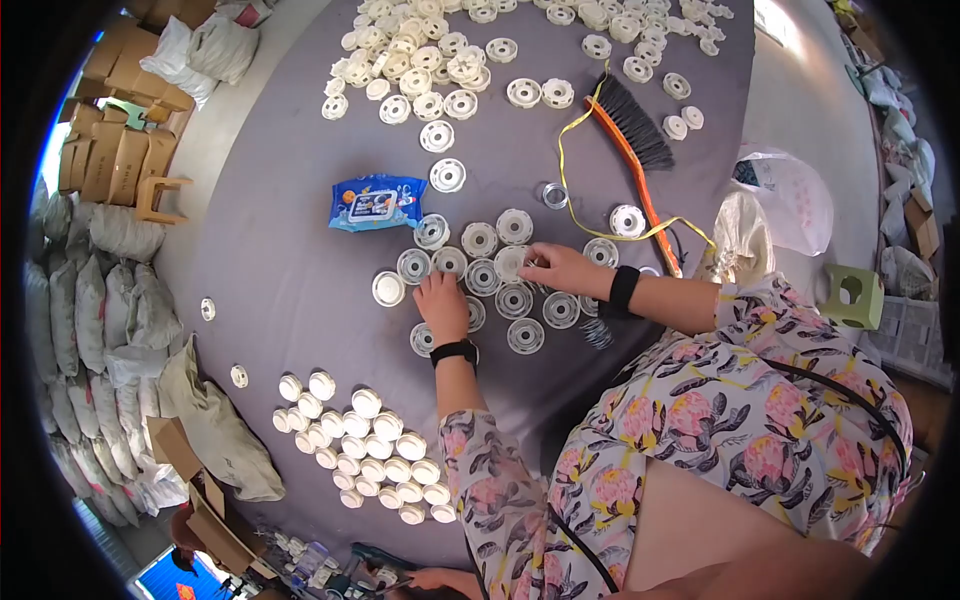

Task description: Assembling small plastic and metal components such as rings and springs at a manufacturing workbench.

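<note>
A cluster of round white plastic parts [479, 239] with pale metallic-looking rings inside lies on the grey cloth before me. My left hand [443, 306] reaches into it, fingers bent down onto the near edge of one round part [449, 261]. Beside it, my right hand [565, 269] has thumb and fingers pinched together at the right edge of a plainer white disc [511, 264]; what lies between those fingertips is too small to make out. A coiled metal spring [597, 334] lies below my right wrist. Left of my left hand sits a capped round part [388, 289].
A blue wipes pack [377, 203] and an orange-handled brush [634, 150] with yellow strap lie beyond my hands. Loose white parts [411, 66] heap at the far side. Several capped white pieces [366, 403] stand near left. Full sacks [90, 313] line the left.
</note>
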Available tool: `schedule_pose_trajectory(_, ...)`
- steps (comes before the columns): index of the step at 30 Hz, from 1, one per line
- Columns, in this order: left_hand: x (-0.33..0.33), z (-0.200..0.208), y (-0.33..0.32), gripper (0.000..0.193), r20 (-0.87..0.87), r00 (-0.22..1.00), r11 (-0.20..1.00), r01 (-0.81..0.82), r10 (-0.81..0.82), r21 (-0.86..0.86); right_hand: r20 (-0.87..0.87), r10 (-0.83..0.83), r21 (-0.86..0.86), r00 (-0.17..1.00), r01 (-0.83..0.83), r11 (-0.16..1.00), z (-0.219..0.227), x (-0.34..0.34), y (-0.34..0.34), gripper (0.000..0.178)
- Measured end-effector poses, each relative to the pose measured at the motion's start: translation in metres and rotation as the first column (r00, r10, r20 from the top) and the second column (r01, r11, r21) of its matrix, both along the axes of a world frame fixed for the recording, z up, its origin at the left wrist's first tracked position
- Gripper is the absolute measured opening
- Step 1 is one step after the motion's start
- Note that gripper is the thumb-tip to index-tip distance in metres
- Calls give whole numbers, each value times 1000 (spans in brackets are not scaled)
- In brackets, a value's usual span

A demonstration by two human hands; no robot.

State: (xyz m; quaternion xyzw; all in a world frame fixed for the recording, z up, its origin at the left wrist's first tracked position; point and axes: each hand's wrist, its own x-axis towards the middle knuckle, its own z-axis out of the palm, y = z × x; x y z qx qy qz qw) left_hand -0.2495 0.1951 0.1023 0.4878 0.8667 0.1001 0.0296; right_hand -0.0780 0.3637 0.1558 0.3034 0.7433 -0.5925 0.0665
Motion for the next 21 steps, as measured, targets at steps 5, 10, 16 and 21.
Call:
schedule_pose_trajectory(5, 9, 21, -8, 5, -24, 999, 997, 34, -32, 72, 48, 8, 5, 999, -8, 1000, 3, 24, 0, 49)
schedule_pose_trajectory(10, 82, 59, -74, 13, 253, 966, 977, -5, -51, 215, 58, 85, -12, 995, -84, 996, 7, 44, -18, 50)
schedule_pose_trajectory(16, 186, 34, -133, 21, 258, 965, 993, -71, 45, 92, -5, 375, 110, 927, -372, 922, 6, 56, -82, 49)
schedule_pose_trajectory(21, 211, 34, -163, 23, 289, 935, 953, -258, 206, 157, -145, 654, 485, 742, -523, 701, -18, 60, -128, 42)
